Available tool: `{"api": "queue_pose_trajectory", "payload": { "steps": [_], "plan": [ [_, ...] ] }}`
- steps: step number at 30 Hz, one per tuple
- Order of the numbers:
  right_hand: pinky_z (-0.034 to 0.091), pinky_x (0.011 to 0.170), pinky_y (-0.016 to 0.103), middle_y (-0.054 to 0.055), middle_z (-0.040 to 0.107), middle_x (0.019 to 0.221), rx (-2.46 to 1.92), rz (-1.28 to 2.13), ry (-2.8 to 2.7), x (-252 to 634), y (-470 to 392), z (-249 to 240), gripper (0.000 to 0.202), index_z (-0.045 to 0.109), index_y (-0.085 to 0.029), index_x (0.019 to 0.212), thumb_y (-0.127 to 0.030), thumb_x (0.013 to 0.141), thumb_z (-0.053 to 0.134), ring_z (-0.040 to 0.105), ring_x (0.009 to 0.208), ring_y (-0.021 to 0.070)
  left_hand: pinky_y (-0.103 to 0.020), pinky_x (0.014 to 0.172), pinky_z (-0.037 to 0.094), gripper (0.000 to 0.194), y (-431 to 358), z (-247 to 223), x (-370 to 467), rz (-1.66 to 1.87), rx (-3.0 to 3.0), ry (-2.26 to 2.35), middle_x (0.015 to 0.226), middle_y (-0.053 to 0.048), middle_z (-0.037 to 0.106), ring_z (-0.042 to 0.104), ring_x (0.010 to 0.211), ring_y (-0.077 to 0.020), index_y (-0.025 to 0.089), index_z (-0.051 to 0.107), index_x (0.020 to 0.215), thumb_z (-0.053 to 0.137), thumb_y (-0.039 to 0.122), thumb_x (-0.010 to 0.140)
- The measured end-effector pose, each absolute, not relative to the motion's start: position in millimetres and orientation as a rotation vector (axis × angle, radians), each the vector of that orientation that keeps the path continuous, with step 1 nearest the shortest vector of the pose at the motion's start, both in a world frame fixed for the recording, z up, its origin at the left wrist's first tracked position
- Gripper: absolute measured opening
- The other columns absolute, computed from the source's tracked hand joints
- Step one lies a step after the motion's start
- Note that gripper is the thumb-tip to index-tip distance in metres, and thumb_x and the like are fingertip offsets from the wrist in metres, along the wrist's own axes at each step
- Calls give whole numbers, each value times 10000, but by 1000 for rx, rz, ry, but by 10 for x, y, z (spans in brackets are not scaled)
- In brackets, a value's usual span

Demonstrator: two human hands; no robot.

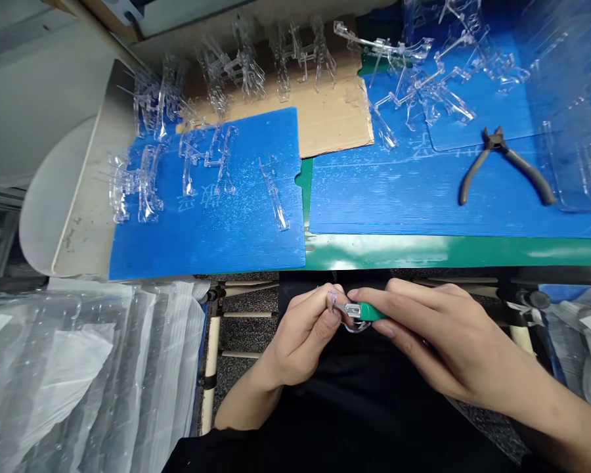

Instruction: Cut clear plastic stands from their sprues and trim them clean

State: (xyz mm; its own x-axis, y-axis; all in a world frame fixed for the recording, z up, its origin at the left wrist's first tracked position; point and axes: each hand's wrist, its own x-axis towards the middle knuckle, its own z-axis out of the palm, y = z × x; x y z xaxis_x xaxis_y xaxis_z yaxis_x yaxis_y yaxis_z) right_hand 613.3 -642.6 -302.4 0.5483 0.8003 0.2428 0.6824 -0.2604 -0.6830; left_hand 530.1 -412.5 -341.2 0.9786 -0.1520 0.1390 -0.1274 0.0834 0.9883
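My left hand [303, 335] is closed around a small clear plastic part [332, 301], with thumb and forefinger pinching it. Most of that part is hidden by the fingers. My right hand [438, 328] grips a green utility knife [369, 311] between thumb and fingers. The knife's metal tip points left and meets the plastic part at my left fingertips. Both hands are above my lap, just in front of the table edge. On the blue sheet ahead lies a single clear plastic piece [276, 197].
Several clear plastic moulded frames [150, 184] lie on the blue sheets [226, 243] and the cardboard [329, 125]. Side cutters [495, 141] rest at the right, near a clear plastic tray [584, 164]. Wrapped stacks [79, 368] stand at the lower left and right.
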Motion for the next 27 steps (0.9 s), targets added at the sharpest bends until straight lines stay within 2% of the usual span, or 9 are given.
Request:
{"api": "queue_pose_trajectory", "payload": {
  "steps": [6, 10, 17, 20, 24, 26, 27],
  "plan": [
    [411, 612, 311, 24, 740, 1007, -1971, 237, -1137, 6115, -6404, -3019, 326, 580, -245, 1499, -238, 1182, 505, 708, 776, 159, -315, 777, 446, 225, -4119, -3428, 5290, -11, 1486, -226, 931, -58, 631, 591, 855, -177, 185, 658, 1057, 497, 291, 1174],
    [478, 674, 302, 50, 784, 1131, -1951, 248, -1088, 6082, -6385, -3023, 334, 593, -254, 1487, -202, 1164, 522, 752, 848, 178, -313, 772, 440, 217, -4104, -3464, 5291, 11, 1483, -232, 924, -55, 626, 589, 845, -174, 187, 656, 1061, 501, 290, 1173],
    [481, 636, 294, 44, 773, 1038, -1943, 249, -982, 6012, -6330, -3065, 250, 666, -244, 1362, -182, 1138, 575, 739, 805, 184, -311, 758, 434, 249, -4083, -3486, 5320, 58, 1535, -232, 888, -47, 620, 579, 818, -170, 186, 640, 1018, 486, 300, 1176],
    [544, 718, 299, 50, 782, 1054, -1962, 207, -905, 6060, -6286, -3140, 254, 684, -229, 1364, -176, 1133, 593, 751, 843, 189, -335, 754, 433, 278, -4091, -3455, 5321, 60, 1592, -258, 842, -52, 632, 575, 778, -180, 185, 643, 997, 484, 329, 1174],
    [586, 974, 320, 68, 813, 1218, -1929, 191, -763, 6151, -6259, -3207, 240, 717, -219, 1339, -177, 1142, 586, 782, 1126, 214, -352, 731, 428, 291, -4090, -3438, 5317, 51, 1583, -237, 829, -66, 637, 581, 762, -195, 184, 645, 1003, 488, 363, 1171],
    [585, 963, 307, 65, 815, 1212, -1887, 186, -705, 6163, -6257, -3185, 215, 722, -213, 1315, -200, 1144, 593, 781, 1105, 201, -342, 728, 436, 302, -4084, -3449, 5316, 28, 1561, -202, 833, -61, 631, 589, 768, -193, 186, 656, 1013, 478, 369, 1175],
    [590, 906, 293, 54, 813, 1157, -1857, 204, -683, 6158, -6253, -3162, 194, 723, -213, 1302, -231, 1127, 641, 779, 1024, 189, -337, 731, 440, 313, -4082, -3455, 5316, 17, 1561, -193, 835, -59, 629, 592, 773, -191, 186, 661, 1013, 476, 376, 1177]
  ]
}}
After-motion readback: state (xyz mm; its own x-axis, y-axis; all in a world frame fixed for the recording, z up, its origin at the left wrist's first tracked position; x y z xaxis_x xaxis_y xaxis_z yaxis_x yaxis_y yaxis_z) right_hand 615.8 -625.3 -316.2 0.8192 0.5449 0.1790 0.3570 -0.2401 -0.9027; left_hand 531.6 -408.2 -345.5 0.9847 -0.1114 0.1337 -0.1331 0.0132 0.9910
